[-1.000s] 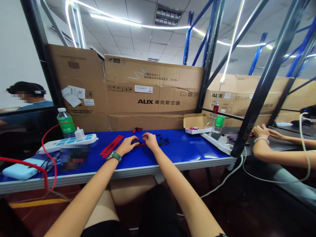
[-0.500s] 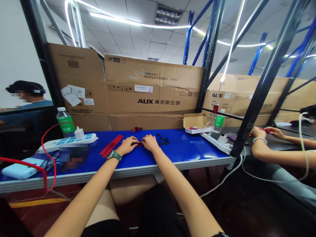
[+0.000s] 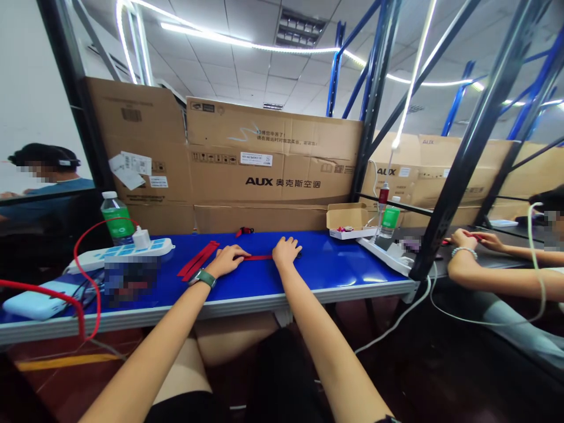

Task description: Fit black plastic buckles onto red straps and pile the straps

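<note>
A red strap (image 3: pixel 259 257) runs straight across the blue tabletop between my two hands. My left hand (image 3: pixel 227 261), with a green-banded watch at the wrist, is closed on the strap's left end, thumb and fingers together. At the other end my right hand (image 3: pixel 286 251) lies over the strap, its fingers bent down onto it; the fingertips are partly hidden. Just past that hand a small black piece (image 3: pixel 300 254) peeks out. Several more red straps (image 3: pixel 199 261) lie left of my left hand.
A small red-and-black item (image 3: pixel 245 231) sits near the back. An open carton (image 3: pixel 350 229) holds small red pieces at right. A power strip (image 3: pixel 127 254), green-labelled bottle (image 3: pixel 117 217) and pale blue box (image 3: pixel 42 298) stand left. A co-worker's hands (image 3: pixel 467 239) work at right.
My right hand has moved right, away from my left, uncovering a straight length of red strap and covering most of the black pieces. My left hand has hardly moved.
</note>
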{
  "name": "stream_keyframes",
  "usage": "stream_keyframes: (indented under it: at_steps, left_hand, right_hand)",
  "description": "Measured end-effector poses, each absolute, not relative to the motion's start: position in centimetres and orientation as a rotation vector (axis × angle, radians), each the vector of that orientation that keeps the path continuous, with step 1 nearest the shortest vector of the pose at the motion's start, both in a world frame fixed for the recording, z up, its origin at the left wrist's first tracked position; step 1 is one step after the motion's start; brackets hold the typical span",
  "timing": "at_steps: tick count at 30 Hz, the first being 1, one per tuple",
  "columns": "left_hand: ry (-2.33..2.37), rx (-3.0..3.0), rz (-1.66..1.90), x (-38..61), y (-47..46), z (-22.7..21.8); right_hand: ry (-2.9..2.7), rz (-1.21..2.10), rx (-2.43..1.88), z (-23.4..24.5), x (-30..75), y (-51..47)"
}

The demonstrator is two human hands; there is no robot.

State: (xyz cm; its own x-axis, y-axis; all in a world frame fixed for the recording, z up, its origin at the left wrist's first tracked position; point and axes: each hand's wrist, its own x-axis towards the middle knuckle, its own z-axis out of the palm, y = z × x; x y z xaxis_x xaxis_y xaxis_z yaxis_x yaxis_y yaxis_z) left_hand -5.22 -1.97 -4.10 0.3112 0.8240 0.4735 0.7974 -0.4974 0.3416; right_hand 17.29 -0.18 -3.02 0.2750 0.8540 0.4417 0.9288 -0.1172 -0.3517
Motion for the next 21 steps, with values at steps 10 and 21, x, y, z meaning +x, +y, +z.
stream_keyframes:
  at_steps: [10,21]
  left_hand:
    - [2.212,2.151,0.945,-7.6,-1.9,-4.4]
    - [1.710,2.175,1.139,-7.6,-0.3,-4.9]
  right_hand:
    - [-1.662,-0.251,-2.024,-3.0,17.7,1.0]
    - [-1.552,-0.221,-1.909,-2.8,17.7,0.9]
